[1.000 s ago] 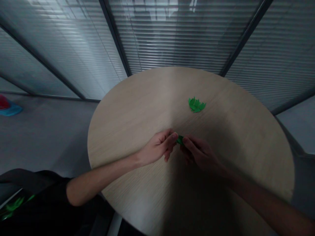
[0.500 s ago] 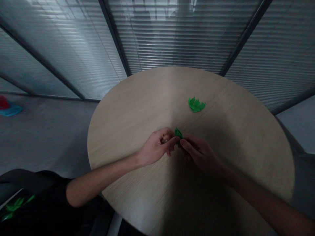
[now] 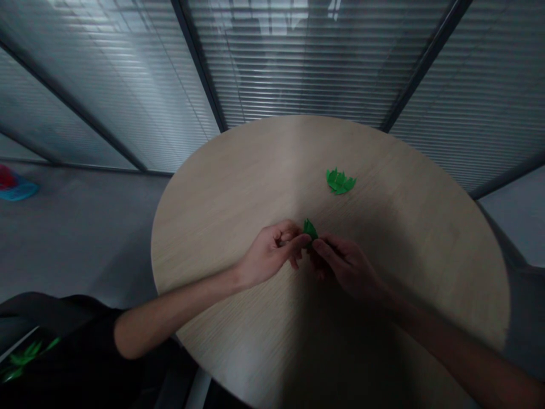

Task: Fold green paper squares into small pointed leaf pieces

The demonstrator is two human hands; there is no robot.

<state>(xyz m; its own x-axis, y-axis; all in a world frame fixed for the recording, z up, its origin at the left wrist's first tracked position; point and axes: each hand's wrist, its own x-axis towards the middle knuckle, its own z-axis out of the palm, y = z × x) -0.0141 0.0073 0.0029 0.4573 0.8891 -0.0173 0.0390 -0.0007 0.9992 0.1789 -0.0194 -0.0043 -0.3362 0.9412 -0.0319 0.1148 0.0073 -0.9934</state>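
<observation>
Lifted higher than in the earlier frame, a small green leaf-shaped piece (image 3: 310, 230) stood tip upward between the person's hands, with more of it showing. The right hand (image 3: 347, 267) gripped its lower end with closed fingers (image 3: 326, 249). The left hand (image 3: 270, 254) was curled, its forefinger reaching the piece's base, though contact was hard to tell. Ahead on the round wood-grain counter (image 3: 238, 193) lay a cluster of similar green pieces (image 3: 339, 182), near the hands. Glass walls with slatted blinds (image 3: 306, 62) stood beyond.
</observation>
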